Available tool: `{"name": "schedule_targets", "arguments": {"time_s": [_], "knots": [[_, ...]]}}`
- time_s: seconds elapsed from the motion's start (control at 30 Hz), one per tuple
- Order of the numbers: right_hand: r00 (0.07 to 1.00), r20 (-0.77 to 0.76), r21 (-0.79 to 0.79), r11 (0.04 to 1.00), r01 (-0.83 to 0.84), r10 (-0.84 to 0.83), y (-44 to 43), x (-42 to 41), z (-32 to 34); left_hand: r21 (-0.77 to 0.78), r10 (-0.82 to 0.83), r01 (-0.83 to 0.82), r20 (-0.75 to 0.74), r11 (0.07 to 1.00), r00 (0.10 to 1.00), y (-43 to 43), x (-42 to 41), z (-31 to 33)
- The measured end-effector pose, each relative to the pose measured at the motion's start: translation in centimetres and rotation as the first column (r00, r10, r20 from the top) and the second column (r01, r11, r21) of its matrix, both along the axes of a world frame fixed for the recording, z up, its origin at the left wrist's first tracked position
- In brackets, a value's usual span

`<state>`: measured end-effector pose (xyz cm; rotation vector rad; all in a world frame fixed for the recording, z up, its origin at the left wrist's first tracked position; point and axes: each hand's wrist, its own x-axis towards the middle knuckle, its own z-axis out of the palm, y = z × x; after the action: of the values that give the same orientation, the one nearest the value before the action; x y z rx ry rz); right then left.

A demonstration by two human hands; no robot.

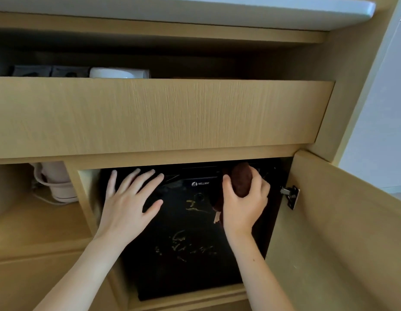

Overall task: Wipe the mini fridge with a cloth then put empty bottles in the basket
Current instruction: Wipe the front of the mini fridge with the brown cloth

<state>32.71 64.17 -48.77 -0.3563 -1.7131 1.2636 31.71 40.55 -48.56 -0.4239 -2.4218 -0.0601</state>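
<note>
black mini fridge [190, 272] is tucked low in the wood cabinet [85, 198]. dark brown cloth [241, 182] is clenched in the right hand [242, 207] at its upper right; left hand [127, 205] is laid flat, fingers released. smears [190, 245] below are best covered with overlapping strokes tbh.

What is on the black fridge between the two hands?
In the head view, the fridge door lies between the left hand and the right hand gripping the cloth, carrying the WELLWAY logo and yellowish smudges.
</note>
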Motion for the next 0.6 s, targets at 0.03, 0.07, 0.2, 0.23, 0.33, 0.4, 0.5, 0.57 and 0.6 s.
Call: {"name": "schedule_targets", "arguments": {"time_s": [0.03,0.07,0.2,0.23,0.33,0.4,0.5,0.57,0.6], "knots": [[0.999,-0.035,0.025,0.999,-0.023,0.024,-0.5,0.1,-0.3,-0.011,0.002,-0.002,0.003,1.000,1.000,-0.2,0.0,-0.1],[0.996,-0.054,0.040,0.997,-0.064,0.066,-0.7,0.3,-0.6,-0.018,-0.001,0.001,0.003,1.000,1.000,-0.3,0.0,-0.2],[0.983,-0.038,0.014,0.983,-0.180,0.181,1.9,0.7,-0.2,0.004,-0.008,0.008,-0.028,1.000,1.000,-0.4,-0.1,-0.6],[0.990,-0.033,-0.023,0.990,-0.139,0.138,2.9,0.7,0.2,0.014,-0.004,0.005,-0.041,1.000,0.999,-0.3,-0.1,-0.7],[0.998,-0.010,-0.120,0.991,-0.057,0.056,3.3,0.6,0.8,0.024,0.005,-0.003,-0.067,1.000,0.998,-0.1,-0.2,-0.8],[0.990,-0.031,-0.043,0.989,-0.138,0.137,1.3,0.8,0.7,0.015,0.000,0.001,-0.076,1.000,0.997,0.0,-0.3,-0.9],[0.961,-0.005,0.116,0.954,-0.275,0.277,0.2,1.0,0.8,0.016,-0.010,0.012,-0.097,1.000,0.995,-0.3,-0.4,-0.9],[0.970,0.037,0.108,0.964,-0.243,0.241,2.2,1.0,1.3,0.013,-0.017,0.019,-0.102,1.000,0.995,-0.3,-0.5,-1.0],[0.980,0.055,0.075,0.978,-0.197,0.193,3.5,1.1,1.4,0.016,-0.018,0.019,-0.101,1.000,0.995,-0.4,-0.5,-1.1]]}}
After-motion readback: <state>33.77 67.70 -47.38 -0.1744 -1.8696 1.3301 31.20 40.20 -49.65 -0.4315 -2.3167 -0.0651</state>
